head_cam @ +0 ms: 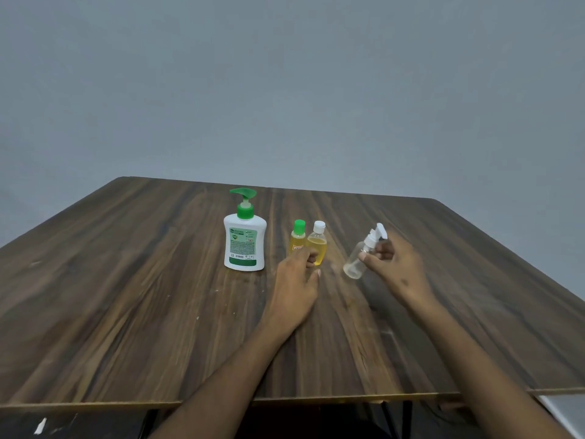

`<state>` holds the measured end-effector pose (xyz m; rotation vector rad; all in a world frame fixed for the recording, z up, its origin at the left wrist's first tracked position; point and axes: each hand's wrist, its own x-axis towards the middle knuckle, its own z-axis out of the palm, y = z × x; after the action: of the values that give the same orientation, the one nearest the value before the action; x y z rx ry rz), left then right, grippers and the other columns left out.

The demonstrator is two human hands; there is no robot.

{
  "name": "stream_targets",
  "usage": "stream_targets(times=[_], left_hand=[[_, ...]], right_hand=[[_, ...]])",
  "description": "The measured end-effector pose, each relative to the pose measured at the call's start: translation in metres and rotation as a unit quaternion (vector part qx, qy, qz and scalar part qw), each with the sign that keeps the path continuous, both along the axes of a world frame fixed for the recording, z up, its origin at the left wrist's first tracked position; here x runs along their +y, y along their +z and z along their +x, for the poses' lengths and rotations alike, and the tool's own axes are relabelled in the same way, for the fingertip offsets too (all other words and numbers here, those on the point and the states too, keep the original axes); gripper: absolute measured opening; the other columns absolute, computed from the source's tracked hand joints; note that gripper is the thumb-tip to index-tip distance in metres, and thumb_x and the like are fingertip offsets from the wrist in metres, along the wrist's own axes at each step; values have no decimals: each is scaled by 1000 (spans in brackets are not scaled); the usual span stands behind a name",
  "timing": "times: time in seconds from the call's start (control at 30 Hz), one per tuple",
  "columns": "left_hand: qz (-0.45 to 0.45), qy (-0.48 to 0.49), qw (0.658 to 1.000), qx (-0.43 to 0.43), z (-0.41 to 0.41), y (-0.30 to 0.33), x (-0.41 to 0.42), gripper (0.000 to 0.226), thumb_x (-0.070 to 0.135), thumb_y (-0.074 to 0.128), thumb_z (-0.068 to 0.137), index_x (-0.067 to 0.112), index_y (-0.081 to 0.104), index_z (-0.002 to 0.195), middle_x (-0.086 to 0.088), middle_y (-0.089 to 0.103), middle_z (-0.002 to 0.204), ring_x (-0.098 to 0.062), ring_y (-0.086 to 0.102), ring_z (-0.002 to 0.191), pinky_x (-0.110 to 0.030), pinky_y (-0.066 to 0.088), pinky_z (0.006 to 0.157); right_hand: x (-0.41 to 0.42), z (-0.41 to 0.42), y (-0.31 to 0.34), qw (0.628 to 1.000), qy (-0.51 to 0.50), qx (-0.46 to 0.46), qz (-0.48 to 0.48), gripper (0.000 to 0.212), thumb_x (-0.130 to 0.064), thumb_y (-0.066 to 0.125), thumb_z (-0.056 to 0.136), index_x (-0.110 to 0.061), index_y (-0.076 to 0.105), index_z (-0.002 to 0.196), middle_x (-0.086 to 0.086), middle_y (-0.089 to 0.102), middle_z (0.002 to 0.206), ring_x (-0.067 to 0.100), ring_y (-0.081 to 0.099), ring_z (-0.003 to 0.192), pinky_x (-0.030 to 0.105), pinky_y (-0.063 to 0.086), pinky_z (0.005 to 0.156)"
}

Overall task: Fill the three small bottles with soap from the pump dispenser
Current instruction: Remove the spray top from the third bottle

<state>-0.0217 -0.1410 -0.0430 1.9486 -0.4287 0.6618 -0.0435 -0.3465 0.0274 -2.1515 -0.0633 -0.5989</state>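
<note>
A single wide-angle view came from the person's head, looking forward and down over the desk (pixel 126 296). Its near edge ran across the bottom of the frame and its far edge lay just above the middle, with a plain grey wall (pixel 285 74) filling the upper half. Both forearms entered from the bottom, and the hands sat near the centre, fairly close to the lens. Straight lines bowed toward the frame's edges. No second view overlapped it.
</note>
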Motion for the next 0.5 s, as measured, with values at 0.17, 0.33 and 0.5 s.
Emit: stream_targets(times=[0.17,0.33,0.5], left_hand=[[-72,-18,996,-58,-22,18,2,42,-3,73,87,12,72,126,5,75,115,-7,72,105,-25,59,95],[-25,-105,993,-45,-72,42,13,60,13,68,78,13,67,138,7,73,127,-9,68,119,-16,50,102],[-25,-64,997,-33,-109,25,27,44,30,80,86,22,72,129,16,75,117,-2,70,112,-11,51,94]], right_hand=[[13,-63,21,997,71,-5,-42,17,-26,78,86,-29,68,100,-18,71,87,5,67,80,23,56,69],[31,-88,40,993,67,-10,-93,21,-36,76,84,-35,66,103,-17,69,88,-2,65,84,16,53,67],[58,-96,30,990,124,12,-65,30,-33,77,80,-37,66,107,-12,69,93,5,66,87,31,59,75]])
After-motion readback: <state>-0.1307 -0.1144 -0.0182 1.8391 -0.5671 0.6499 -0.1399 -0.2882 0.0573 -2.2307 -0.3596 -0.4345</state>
